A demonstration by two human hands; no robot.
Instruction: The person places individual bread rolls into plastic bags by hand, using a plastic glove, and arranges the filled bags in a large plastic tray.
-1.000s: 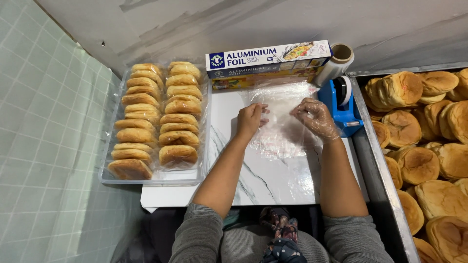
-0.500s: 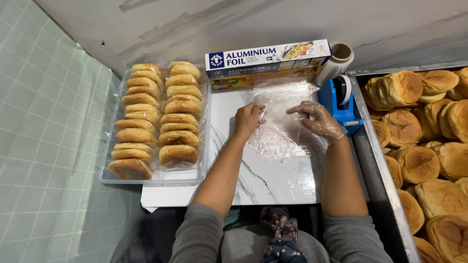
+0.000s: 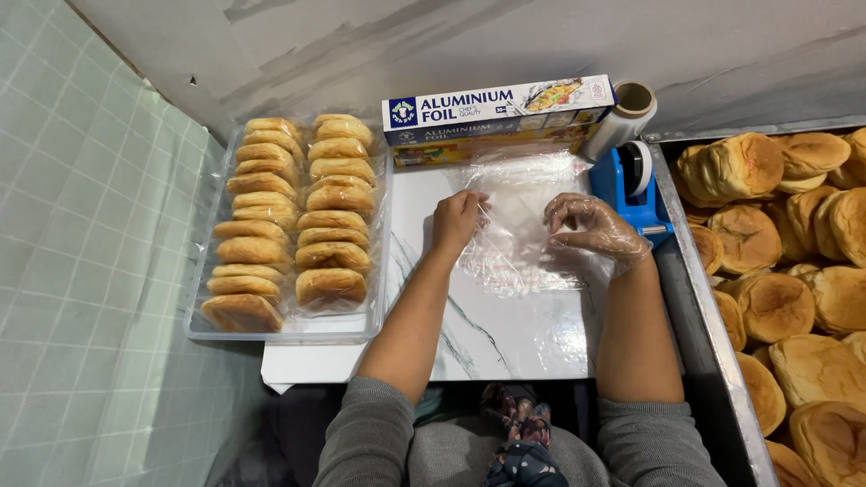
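A plastic sheet (image 3: 519,225) lies on the desk (image 3: 505,334), tray of buns (image 3: 289,216) to its left, tape dispenser (image 3: 631,185) right, foil box (image 3: 496,117) behind, loose buns (image 3: 794,261) far right

Cut off and hidden

Loose buns (image 3: 794,271) run off the right edge; left hand (image 3: 456,221) fingertips hide under the clear plastic bag (image 3: 519,225).

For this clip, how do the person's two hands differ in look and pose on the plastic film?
The right hand wears a clear disposable glove; the left hand is bare. The right hand's fingers are curled and spread over the clear plastic film, whereas the left hand is bunched, pinching the film's left edge. The right hand lies beside the blue tape dispenser; the left is nearer the tray of buns. Both touch the film on the white marble-patterned board.
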